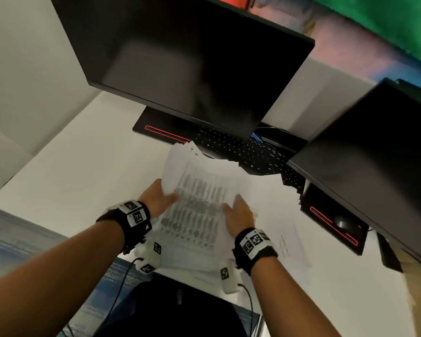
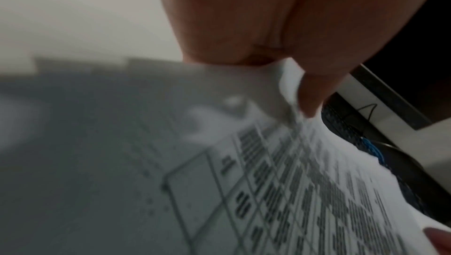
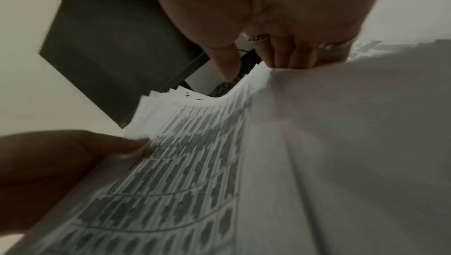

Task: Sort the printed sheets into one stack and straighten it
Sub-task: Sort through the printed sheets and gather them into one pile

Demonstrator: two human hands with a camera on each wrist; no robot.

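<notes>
At frame centre, the left hand (image 1: 157,198) and right hand (image 1: 238,212) each pinch a side of the printed sheets (image 1: 199,205), lifted off the bench (image 1: 66,171), likely for squaring.

Open white desk (image 1: 66,171) is left bare on the left side, where a hand could pass freely. The far side is blocked by the large monitor (image 1: 192,57), its base (image 1: 161,130) and the keyboard (image 1: 241,147) just beyond the printed sheets (image 1: 197,207). The right is closed off by a second monitor (image 1: 374,152). More loose paper (image 1: 289,244) is spread on the desk to the right.
</notes>
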